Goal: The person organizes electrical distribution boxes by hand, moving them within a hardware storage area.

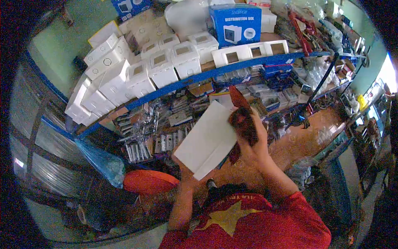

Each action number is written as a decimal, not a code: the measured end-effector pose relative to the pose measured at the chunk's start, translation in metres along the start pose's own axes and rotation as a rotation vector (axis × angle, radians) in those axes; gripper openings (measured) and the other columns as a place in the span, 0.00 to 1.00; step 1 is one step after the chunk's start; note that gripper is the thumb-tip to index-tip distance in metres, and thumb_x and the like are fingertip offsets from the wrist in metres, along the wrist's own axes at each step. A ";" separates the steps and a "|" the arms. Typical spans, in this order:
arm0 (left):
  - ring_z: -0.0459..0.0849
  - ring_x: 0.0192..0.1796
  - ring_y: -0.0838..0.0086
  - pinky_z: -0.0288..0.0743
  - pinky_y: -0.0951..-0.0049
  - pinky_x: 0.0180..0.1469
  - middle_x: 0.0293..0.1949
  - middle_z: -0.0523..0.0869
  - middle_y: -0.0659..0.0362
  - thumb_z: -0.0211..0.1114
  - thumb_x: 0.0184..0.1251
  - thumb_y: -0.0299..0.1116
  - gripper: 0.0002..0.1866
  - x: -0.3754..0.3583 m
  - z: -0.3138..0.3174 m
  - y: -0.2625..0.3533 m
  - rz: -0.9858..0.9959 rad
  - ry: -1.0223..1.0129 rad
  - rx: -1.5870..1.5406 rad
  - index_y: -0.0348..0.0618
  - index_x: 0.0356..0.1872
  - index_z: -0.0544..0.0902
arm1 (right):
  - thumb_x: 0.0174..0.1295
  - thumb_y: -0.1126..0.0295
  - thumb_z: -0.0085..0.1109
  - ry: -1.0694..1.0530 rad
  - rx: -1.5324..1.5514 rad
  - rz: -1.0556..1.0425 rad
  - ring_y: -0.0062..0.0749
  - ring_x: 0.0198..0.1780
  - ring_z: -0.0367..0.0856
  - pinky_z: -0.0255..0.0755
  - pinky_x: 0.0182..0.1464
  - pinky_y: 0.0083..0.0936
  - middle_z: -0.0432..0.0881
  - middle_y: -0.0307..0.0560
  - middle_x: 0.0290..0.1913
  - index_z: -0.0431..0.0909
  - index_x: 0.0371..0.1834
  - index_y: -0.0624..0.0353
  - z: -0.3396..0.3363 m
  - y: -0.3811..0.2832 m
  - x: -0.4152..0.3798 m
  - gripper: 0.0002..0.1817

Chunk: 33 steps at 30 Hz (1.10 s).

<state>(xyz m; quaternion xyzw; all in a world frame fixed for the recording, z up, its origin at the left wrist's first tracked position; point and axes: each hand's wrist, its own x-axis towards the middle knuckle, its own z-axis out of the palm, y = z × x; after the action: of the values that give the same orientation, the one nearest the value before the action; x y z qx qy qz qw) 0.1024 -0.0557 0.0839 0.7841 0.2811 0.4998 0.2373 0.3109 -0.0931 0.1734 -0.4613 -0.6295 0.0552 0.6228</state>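
Note:
A white box (209, 139), plain on the face toward me, is held tilted in front of my chest. My left hand (186, 169) grips its lower left corner, with the fingers partly hidden behind it. On the other side, my right hand (256, 139) is closed around a bunched dark red-brown rag (243, 121). The rag sits against the box's upper right edge, and its ends stick out above and below the hand.
Blue-framed shelving (166, 88) stands ahead, with white boxes (162, 64) and a blue distribution box carton (235, 25) on top. Small packed parts (178, 120) crowd the lower shelf. A red stool (150, 181) and a blue plastic bag (101, 162) are at left.

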 end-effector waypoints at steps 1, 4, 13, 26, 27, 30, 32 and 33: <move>0.67 0.65 0.59 0.62 0.57 0.66 0.63 0.62 0.46 0.83 0.32 0.45 0.68 0.005 -0.004 0.005 -0.011 -0.009 -0.019 0.40 0.69 0.39 | 0.50 0.80 0.58 -0.014 -0.099 -0.030 0.49 0.57 0.75 0.66 0.60 0.35 0.74 0.59 0.56 0.72 0.54 0.65 -0.004 -0.025 0.012 0.24; 0.67 0.65 0.58 0.62 0.56 0.66 0.63 0.61 0.46 0.84 0.31 0.43 0.70 0.014 -0.008 0.026 -0.050 0.012 -0.047 0.41 0.69 0.36 | 0.54 0.77 0.58 0.036 -0.115 -0.001 0.47 0.53 0.77 0.68 0.57 0.33 0.77 0.58 0.51 0.75 0.50 0.65 -0.002 -0.022 0.020 0.18; 0.69 0.64 0.59 0.64 0.58 0.65 0.63 0.62 0.46 0.84 0.32 0.33 0.72 0.024 0.000 0.052 -0.167 -0.076 -0.031 0.43 0.71 0.31 | 0.64 0.74 0.53 0.484 0.313 0.303 0.32 0.54 0.75 0.65 0.60 0.28 0.80 0.49 0.52 0.73 0.55 0.65 0.043 0.042 -0.040 0.16; 0.71 0.53 0.51 0.62 0.54 0.56 0.53 0.73 0.47 0.77 0.33 0.49 0.49 -0.017 0.028 -0.041 -0.414 0.202 -0.177 0.42 0.61 0.66 | 0.52 0.70 0.60 -0.572 -0.032 -0.244 0.50 0.70 0.60 0.53 0.71 0.44 0.64 0.53 0.68 0.70 0.64 0.53 0.019 -0.033 -0.018 0.31; 0.71 0.53 0.51 0.61 0.53 0.56 0.53 0.73 0.48 0.77 0.33 0.49 0.49 -0.005 0.015 -0.011 -0.277 0.176 0.047 0.43 0.61 0.66 | 0.52 0.69 0.60 -0.671 0.018 -0.166 0.51 0.70 0.60 0.53 0.71 0.44 0.64 0.53 0.69 0.70 0.64 0.52 0.019 -0.033 -0.003 0.31; 0.69 0.55 0.53 0.57 0.49 0.57 0.55 0.72 0.50 0.78 0.30 0.50 0.51 0.013 -0.010 0.027 0.086 0.078 0.469 0.43 0.61 0.65 | 0.55 0.67 0.59 -0.494 0.197 0.247 0.51 0.73 0.56 0.51 0.72 0.40 0.62 0.53 0.71 0.65 0.67 0.54 0.019 0.022 0.007 0.33; 0.67 0.58 0.47 0.57 0.47 0.61 0.58 0.71 0.48 0.80 0.26 0.49 0.56 0.013 -0.010 0.029 0.085 -0.003 0.552 0.45 0.64 0.62 | 0.57 0.64 0.58 -0.422 0.022 0.139 0.52 0.73 0.54 0.51 0.72 0.42 0.61 0.53 0.71 0.63 0.68 0.54 0.028 0.023 0.005 0.33; 0.67 0.58 0.47 0.57 0.47 0.60 0.58 0.71 0.48 0.80 0.26 0.48 0.55 0.011 -0.012 0.027 0.062 -0.003 0.511 0.45 0.64 0.63 | 0.58 0.64 0.58 -0.421 -0.097 0.058 0.52 0.73 0.55 0.52 0.72 0.42 0.62 0.53 0.71 0.63 0.69 0.54 0.036 0.013 -0.005 0.33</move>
<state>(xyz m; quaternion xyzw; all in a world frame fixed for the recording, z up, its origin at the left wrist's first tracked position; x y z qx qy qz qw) 0.1009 -0.0666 0.1133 0.8276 0.3739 0.4185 0.0165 0.2861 -0.0707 0.1533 -0.4869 -0.7342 0.1377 0.4527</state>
